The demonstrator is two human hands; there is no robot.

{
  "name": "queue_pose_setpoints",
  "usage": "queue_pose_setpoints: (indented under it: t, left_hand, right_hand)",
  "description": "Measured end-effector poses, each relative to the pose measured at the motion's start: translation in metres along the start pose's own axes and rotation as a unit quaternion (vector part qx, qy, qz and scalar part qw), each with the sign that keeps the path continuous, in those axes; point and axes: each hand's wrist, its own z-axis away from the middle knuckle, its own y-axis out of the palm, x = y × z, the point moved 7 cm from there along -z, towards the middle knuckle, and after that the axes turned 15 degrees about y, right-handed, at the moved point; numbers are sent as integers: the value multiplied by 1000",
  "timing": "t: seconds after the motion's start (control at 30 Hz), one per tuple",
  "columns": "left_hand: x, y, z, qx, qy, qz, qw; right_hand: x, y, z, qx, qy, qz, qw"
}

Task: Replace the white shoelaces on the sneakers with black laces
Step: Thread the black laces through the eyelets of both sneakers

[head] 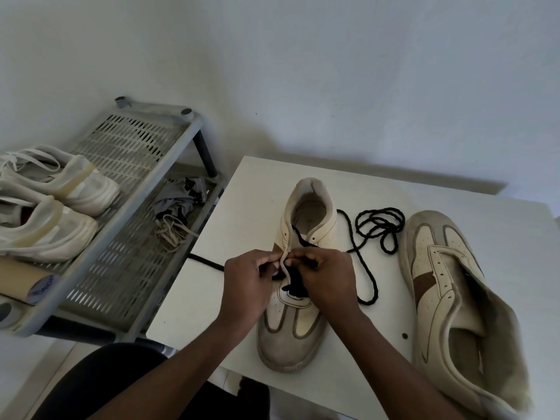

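A cream sneaker stands upright on the white table, toe toward me. Both my hands work at its eyelet rows. My left hand pinches the edge of the left eyelet flap. My right hand grips the black lace where it crosses the tongue. The lace trails right in a loop and coils at the back. Another end runs off the table's left edge. A second cream sneaker lies on its side to the right, with no lace in it.
A grey slatted shoe rack stands to the left. It holds a pair of white sneakers, loose pale laces and crumpled grey cloth. A cardboard tube lies at its near end. The wall is close behind.
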Motion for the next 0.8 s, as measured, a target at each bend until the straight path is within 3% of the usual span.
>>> queue_pose_setpoints:
  t: [0.23,0.43,0.63,0.8]
  left_hand:
    - [2,0,1,-5,-14,4,1000]
    - [3,1,2,-24,-25,-5,999]
    - [1,1,1,-18,-11,-17,1000]
    - [-2,3,0,12,1,-24,1000]
  right_hand:
    - [5,-3,-2,57,13,-10,998]
    - [8,-2,-10,155,5,36,987]
    - [3,0,-12,165,5,-9,986]
    - [1,1,-8,120,7,-45,992]
